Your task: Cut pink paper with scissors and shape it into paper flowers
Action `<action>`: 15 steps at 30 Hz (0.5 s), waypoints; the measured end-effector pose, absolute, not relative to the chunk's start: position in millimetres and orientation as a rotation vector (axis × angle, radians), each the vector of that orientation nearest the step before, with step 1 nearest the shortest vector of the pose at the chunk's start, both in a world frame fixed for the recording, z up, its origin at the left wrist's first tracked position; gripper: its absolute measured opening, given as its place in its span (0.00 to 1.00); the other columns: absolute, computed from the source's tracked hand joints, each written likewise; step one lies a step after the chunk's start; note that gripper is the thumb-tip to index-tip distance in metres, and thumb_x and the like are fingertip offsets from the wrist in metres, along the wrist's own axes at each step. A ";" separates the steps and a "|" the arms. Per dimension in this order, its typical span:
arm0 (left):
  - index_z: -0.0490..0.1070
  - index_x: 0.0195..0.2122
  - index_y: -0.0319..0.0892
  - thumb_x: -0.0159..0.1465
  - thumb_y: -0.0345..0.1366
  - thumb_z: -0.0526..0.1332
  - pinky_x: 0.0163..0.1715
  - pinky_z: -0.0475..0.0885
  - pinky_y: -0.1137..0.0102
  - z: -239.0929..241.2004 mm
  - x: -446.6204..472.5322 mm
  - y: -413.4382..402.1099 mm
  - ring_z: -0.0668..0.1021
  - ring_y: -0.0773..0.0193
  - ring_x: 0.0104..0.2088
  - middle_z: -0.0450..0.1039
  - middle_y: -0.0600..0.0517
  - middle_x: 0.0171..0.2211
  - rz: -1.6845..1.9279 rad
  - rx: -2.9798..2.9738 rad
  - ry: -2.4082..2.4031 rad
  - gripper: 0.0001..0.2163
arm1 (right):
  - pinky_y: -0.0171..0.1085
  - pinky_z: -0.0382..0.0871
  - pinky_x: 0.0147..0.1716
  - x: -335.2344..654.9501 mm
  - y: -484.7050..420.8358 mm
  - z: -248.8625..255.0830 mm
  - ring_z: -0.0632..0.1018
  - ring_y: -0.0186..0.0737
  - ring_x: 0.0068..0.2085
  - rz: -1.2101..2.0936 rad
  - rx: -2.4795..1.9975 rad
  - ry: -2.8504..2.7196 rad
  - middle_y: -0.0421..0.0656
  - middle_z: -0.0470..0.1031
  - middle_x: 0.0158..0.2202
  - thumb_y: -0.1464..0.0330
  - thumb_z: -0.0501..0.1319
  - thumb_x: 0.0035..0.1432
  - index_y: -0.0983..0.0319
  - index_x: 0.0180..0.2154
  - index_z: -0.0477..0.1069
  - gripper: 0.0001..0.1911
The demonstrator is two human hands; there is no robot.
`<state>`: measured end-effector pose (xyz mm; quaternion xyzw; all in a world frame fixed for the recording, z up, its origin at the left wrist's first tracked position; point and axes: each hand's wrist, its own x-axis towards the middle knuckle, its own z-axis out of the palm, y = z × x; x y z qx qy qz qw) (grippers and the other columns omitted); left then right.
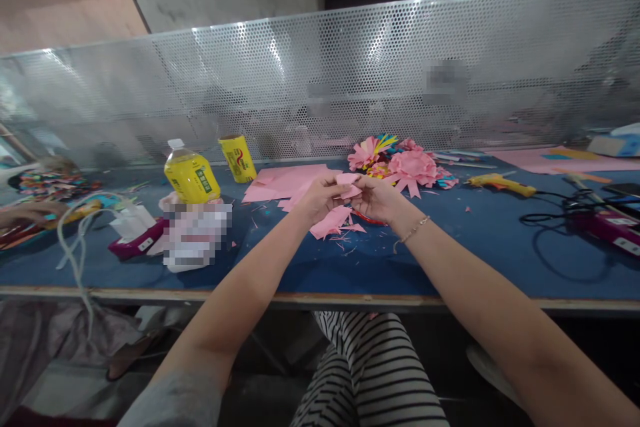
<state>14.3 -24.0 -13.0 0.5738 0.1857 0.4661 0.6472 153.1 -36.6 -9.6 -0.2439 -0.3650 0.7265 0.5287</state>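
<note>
Between my two hands, above the blue table, is a small piece of pink paper (pixel 349 180). My left hand (pixel 323 198) pinches it from the left, and my right hand (pixel 373 200) has its fingers closed on the right side. Beneath them lie pink paper scraps (pixel 331 221). Part of a red-handled tool (pixel 370 219) shows under my right hand; the rest is hidden. Pink paper sheets (pixel 290 181) lie just behind my left hand. Beyond my right hand sits a pile of pink paper flowers (pixel 413 168) with yellow and blue strips.
On the left stand a bottle of yellow liquid (pixel 193 177), a yellow can (pixel 238 159) and a purple power strip (pixel 137 240). Another person's hand (pixel 30 217) is at far left. A yellow glue gun (pixel 503 184) with black cable lies right. A perforated metal screen (pixel 320 93) borders the table's back.
</note>
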 end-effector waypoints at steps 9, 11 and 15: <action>0.71 0.31 0.36 0.43 0.29 0.67 0.37 0.68 0.68 -15.5 18.2 -23.6 0.75 0.69 0.29 0.73 0.52 0.27 1.084 1.356 0.394 0.12 | 0.22 0.63 0.15 151.8 -38.5 -5.9 0.64 0.24 0.16 1.765 -0.573 -0.809 0.39 0.64 0.17 0.82 0.50 0.44 0.67 0.27 0.63 0.08; 0.71 0.30 0.36 0.43 0.29 0.67 0.36 0.68 0.69 -15.1 19.2 -23.8 0.74 0.70 0.28 0.72 0.53 0.26 1.109 1.364 0.396 0.11 | 0.22 0.64 0.16 152.3 -37.7 -6.7 0.65 0.24 0.17 1.769 -0.539 -0.826 0.39 0.64 0.17 0.82 0.50 0.44 0.67 0.28 0.63 0.09; 0.70 0.28 0.36 0.43 0.29 0.66 0.35 0.68 0.69 -12.7 18.0 -22.9 0.74 0.70 0.26 0.72 0.54 0.24 1.138 1.371 0.408 0.10 | 0.22 0.64 0.16 152.5 -37.6 -7.2 0.65 0.25 0.18 1.810 -0.516 -0.808 0.40 0.64 0.18 0.82 0.50 0.44 0.67 0.27 0.62 0.08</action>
